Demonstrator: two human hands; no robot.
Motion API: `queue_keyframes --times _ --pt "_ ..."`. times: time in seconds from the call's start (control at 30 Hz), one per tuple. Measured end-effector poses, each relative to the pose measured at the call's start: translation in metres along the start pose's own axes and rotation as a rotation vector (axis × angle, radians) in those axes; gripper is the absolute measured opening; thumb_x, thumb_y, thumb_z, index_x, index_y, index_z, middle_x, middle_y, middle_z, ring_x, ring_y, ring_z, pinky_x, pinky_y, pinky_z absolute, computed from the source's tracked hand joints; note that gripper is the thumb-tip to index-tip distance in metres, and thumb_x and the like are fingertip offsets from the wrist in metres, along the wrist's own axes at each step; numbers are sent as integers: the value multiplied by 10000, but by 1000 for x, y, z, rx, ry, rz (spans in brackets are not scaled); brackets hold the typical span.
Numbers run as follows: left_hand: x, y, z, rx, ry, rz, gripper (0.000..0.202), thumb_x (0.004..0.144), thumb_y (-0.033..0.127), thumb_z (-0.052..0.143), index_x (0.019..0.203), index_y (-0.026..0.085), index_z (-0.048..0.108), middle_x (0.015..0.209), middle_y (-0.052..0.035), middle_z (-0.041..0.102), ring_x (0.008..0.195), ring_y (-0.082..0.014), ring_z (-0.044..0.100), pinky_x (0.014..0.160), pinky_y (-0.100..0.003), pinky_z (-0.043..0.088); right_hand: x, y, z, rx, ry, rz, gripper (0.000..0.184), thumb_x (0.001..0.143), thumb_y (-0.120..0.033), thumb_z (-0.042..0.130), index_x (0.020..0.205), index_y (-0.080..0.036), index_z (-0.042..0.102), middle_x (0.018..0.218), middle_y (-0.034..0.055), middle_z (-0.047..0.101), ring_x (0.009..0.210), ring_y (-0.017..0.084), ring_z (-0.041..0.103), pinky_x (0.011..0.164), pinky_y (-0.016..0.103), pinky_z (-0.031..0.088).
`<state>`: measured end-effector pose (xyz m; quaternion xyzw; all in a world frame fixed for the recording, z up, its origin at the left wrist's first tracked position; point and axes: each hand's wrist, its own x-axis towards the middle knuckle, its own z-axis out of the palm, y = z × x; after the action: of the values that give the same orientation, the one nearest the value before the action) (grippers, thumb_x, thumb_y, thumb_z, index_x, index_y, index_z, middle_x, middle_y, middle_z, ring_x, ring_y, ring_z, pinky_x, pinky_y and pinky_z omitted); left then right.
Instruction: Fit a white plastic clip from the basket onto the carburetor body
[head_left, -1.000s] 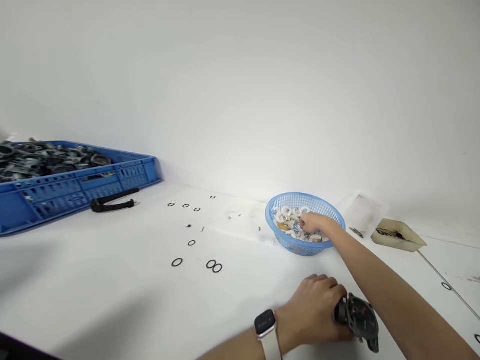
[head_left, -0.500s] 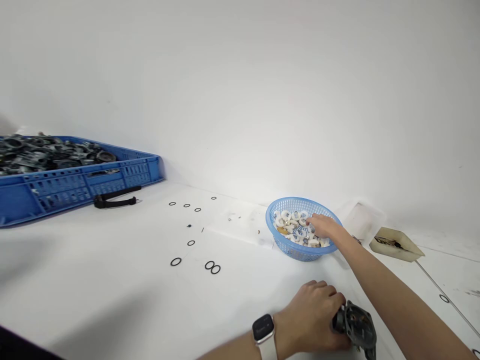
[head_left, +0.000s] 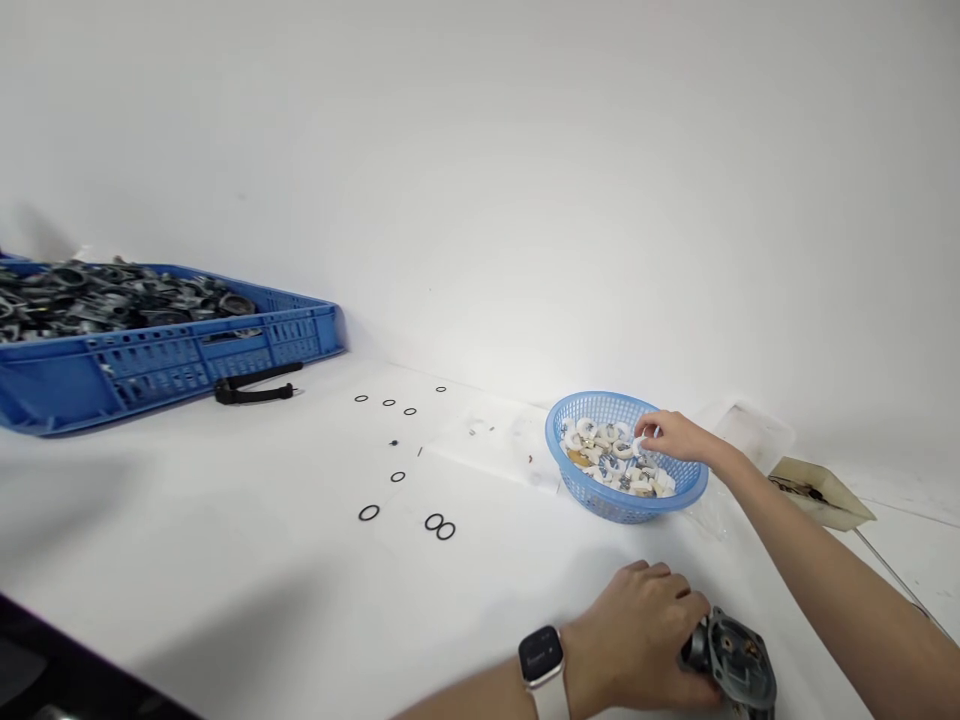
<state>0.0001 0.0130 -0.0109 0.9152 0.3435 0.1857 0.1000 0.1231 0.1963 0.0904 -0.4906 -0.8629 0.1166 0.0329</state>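
Observation:
My left hand (head_left: 637,635), with a watch on its wrist, is closed round a dark grey metal carburetor (head_left: 742,660) at the lower right. The carburetor's open bowl side faces up, showing brass-coloured parts inside. Over the right side of a round blue basket (head_left: 622,512), my right hand (head_left: 675,437) pinches a white ring (head_left: 640,447) between thumb and fingers. Below it lie several more white rings and small white pieces (head_left: 616,466), with little metal bits among them.
A blue crate (head_left: 150,372) full of dark metal parts stands at the left, a black strap (head_left: 259,393) in front of it. Several black O-rings (head_left: 369,513) lie mid-table. Behind my right arm are a clear plastic box (head_left: 754,432) and a cream tray (head_left: 825,495).
My right hand has lifted slightly from the pieces in the basket, a white ring now showing at its fingertips. My left hand keeps hold of the carburetor. The whole view has shifted a little.

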Motion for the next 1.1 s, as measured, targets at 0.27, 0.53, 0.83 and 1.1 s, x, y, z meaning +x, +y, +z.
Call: queue_keyframes --times 0.27,0.53,0.83,1.1 --pt "-1 -3 1 -37 38 -37 556 671 641 842 985 217 668 882 -17 700 818 -262 681 785 -346 523 -112 -27 -19 449 8 -151 360 924 -519 625 1094 -230 756 873 48 727 785 199 634 709 321 480" --pt "-2 -1 -6 -193 7 -127 432 631 437 859 966 224 688 915 -17 691 872 -266 647 860 -359 510 -155 -16 -12 432 -152 -201 232 932 -371 632 1076 -254 770 990 35 751 878 190 657 725 287 501" --pt "1 0 -4 -183 5 -110 429 592 375 899 912 217 661 884 2 671 817 -230 630 781 -306 492 -125 14 0 497 124 -89 274 929 -396 607 1088 -218 741 1017 63 739 866 210 662 761 323 527" --pt "0 -25 19 -70 -65 -10 603 684 557 900 1135 242 653 1054 -45 720 927 -276 688 829 -322 502 -62 2 22 146 312 -32 461 1010 -239 419 1470 -275 435 1540 81 416 1329 190 517 1097 326 441"
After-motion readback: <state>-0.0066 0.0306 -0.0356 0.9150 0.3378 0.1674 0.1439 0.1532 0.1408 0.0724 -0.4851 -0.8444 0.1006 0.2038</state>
